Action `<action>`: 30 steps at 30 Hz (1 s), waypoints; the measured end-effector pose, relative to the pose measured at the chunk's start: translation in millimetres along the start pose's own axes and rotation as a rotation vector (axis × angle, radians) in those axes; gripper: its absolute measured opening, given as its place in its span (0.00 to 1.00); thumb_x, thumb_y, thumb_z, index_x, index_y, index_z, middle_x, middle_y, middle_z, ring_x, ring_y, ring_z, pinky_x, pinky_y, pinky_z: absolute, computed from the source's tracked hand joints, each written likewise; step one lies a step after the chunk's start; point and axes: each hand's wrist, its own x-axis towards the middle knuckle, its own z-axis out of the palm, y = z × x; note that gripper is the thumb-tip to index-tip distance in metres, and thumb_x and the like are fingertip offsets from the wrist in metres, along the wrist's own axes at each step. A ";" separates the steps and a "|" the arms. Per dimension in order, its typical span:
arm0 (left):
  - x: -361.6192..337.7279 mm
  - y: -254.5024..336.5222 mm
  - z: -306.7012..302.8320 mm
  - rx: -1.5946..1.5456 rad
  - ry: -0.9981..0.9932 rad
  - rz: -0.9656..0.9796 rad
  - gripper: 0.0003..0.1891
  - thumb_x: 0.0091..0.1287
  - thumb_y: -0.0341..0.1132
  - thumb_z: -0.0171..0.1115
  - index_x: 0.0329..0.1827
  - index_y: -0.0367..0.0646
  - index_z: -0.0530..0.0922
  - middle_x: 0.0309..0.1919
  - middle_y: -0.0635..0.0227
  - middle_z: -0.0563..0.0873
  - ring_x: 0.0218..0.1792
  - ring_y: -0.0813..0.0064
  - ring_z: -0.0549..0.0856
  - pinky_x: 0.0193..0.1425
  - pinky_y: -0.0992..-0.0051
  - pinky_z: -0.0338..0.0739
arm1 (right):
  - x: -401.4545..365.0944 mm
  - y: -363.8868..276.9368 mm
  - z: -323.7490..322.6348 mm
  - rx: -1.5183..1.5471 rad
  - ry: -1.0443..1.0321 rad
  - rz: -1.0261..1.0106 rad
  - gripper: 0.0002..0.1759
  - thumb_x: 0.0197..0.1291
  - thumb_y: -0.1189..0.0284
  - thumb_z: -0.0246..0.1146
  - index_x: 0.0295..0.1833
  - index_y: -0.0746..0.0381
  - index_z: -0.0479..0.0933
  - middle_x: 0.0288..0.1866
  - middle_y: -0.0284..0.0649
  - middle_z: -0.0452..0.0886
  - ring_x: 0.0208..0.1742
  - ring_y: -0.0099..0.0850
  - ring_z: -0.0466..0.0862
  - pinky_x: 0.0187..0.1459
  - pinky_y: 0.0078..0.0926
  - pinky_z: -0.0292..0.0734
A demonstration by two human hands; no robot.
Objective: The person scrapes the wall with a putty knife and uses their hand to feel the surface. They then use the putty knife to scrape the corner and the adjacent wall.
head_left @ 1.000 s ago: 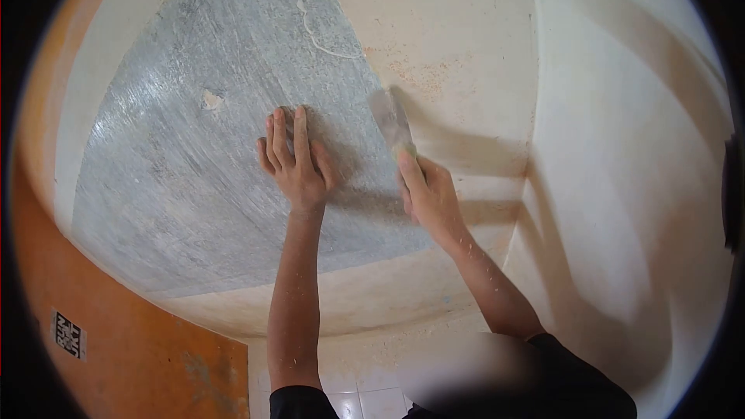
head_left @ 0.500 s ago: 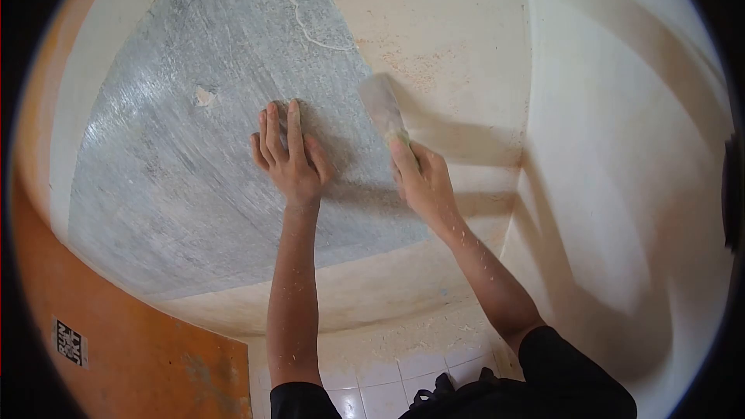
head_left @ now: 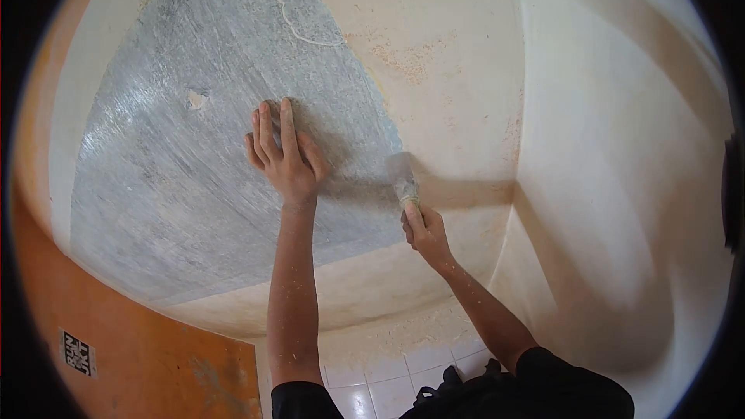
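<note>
Grey wall (head_left: pixel 171 186) bears the flat, open left hand (head_left: pixel 283 151); the right hand (head_left: pixel 423 229), gripping the scraper (head_left: pixel 403 177), has dragged it lower.

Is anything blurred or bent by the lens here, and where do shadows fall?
Head view: the fisheye lens bends the wall edges and leaves black corners; the scraper in the right hand is blurred; the left hand is sharp; both cast shadows to their right.

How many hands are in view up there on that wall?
2. The left hand lies flat, fingers spread, on the grey scraped patch. The right hand is lower and to its right, gripping a scraper at the patch's edge. None seems hidden.
</note>
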 end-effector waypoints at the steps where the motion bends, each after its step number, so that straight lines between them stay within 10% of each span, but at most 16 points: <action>1: -0.6 0.0 -0.6 -0.002 -0.002 -0.003 0.25 0.71 0.35 0.46 0.71 0.41 0.73 0.73 0.56 0.69 0.78 0.62 0.60 0.80 0.56 0.41 | 1.2 -3.8 1.9 0.004 0.003 0.002 0.21 0.75 0.58 0.58 0.32 0.62 0.73 0.21 0.26 0.69 0.22 0.15 0.68 0.22 0.18 0.62; 30: -1.6 0.6 0.4 -0.028 0.024 -0.013 0.25 0.69 0.34 0.50 0.70 0.45 0.75 0.72 0.57 0.70 0.77 0.63 0.62 0.81 0.57 0.43 | 18.6 -80.5 -7.6 -0.372 0.125 -0.169 0.25 0.73 0.56 0.58 0.29 0.65 0.74 0.20 0.28 0.67 0.25 0.17 0.65 0.27 0.22 0.61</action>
